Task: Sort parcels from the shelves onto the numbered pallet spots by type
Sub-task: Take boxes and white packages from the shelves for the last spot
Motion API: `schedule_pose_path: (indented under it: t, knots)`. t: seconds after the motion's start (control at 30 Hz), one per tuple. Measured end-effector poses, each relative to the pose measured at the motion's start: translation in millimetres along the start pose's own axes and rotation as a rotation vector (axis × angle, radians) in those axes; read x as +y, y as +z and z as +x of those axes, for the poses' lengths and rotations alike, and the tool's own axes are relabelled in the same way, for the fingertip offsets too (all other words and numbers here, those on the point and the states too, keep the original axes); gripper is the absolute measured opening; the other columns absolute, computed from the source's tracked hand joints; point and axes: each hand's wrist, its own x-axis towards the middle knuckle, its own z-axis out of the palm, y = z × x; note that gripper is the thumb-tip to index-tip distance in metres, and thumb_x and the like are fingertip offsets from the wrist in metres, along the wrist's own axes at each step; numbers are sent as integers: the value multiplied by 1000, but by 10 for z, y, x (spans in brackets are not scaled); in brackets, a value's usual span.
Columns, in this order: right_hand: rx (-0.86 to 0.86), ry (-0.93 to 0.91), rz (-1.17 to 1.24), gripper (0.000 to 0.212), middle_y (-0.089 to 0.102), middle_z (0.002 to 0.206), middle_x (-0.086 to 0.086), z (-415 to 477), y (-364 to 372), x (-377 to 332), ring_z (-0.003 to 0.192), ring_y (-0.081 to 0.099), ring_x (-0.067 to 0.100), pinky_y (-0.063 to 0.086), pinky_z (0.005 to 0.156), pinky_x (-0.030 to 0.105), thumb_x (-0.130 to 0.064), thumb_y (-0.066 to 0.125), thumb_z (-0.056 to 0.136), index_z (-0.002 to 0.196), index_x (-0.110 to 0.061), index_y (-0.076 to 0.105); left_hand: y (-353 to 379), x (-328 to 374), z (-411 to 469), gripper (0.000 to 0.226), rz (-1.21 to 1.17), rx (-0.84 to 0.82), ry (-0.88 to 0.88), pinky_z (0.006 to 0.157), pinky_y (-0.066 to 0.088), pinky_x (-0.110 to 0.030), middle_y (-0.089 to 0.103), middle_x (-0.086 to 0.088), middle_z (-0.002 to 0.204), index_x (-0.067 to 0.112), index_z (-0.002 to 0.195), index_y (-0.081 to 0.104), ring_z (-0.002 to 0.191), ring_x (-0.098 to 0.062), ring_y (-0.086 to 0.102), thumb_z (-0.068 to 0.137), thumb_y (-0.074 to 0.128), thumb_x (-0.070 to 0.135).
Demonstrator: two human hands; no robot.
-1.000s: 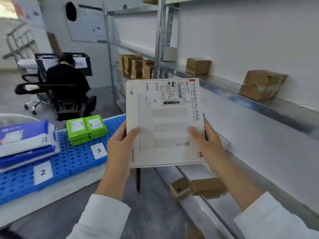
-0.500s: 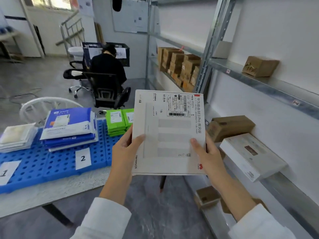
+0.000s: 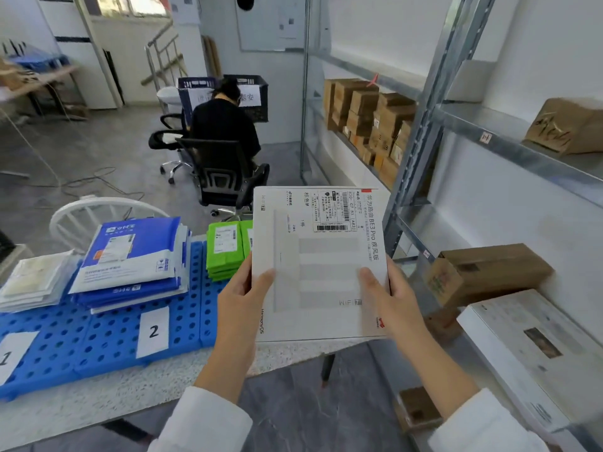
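I hold a flat white router box (image 3: 321, 256) with a shipping label upright in front of me. My left hand (image 3: 243, 296) grips its left edge and my right hand (image 3: 390, 296) grips its right edge. Left of it lies the blue perforated pallet (image 3: 107, 337) with paper cards marked 1 (image 3: 9, 355) and 2 (image 3: 153, 331). Pale clear-bagged parcels (image 3: 36, 280) lie behind card 1. Blue and white mailers (image 3: 130, 259) are stacked behind card 2. Green packets (image 3: 226, 251) sit further right, partly hidden by the box.
Metal shelving (image 3: 421, 132) on the right holds brown cartons (image 3: 365, 119), a brown box (image 3: 489, 272) and another white box (image 3: 535, 347). A person in black sits on an office chair (image 3: 225, 171) ahead. A white chair back (image 3: 98, 213) stands behind the pallet table.
My view has swung left and down, bringing cards 1 and 2 and the lower shelf into sight. The white box stays held in both hands.
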Motion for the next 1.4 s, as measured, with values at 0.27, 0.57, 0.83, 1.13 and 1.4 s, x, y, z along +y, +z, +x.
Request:
schedule_pose_path:
  t: [0.27,0.57,0.83,1.13,1.4]
  knots:
    - [-98,-33,33,42,61,122,-26,986,-271,47,113,54,-11,46,85,4,-35,57,94,134,-38,48,638,-33,663,38,7,44,15,96,52,-44,71,18,108,36,122,65,106,-12,66,89,64,17]
    - [-155,-6,-39,42,62,120,-26,1799,-430,202,115,56,-5,44,103,30,-40,57,93,134,-36,49,1075,-188,1223,32,3,94,-17,94,53,-49,73,16,104,48,104,68,106,-18,66,90,63,19]
    - [-153,45,-127,45,61,121,-24,2498,-324,414,115,56,0,46,103,34,-44,58,91,135,-41,47,1250,-375,1855,29,-5,81,-58,96,52,-43,73,15,105,42,104,70,105,-14,67,93,60,17]
    - [-154,153,-215,39,58,108,-31,3201,-56,732,99,56,-9,46,88,23,-38,59,92,129,-43,47,1301,-892,2699,32,-10,74,-180,97,52,-43,72,13,108,30,122,66,105,-12,66,92,60,20]
    - [-168,305,-268,37,60,110,-24,3906,121,1182,107,59,5,50,94,32,-31,58,94,130,-33,51,1412,-1295,3344,35,-23,83,-288,92,55,-37,72,14,108,33,125,63,103,-12,67,93,60,19]
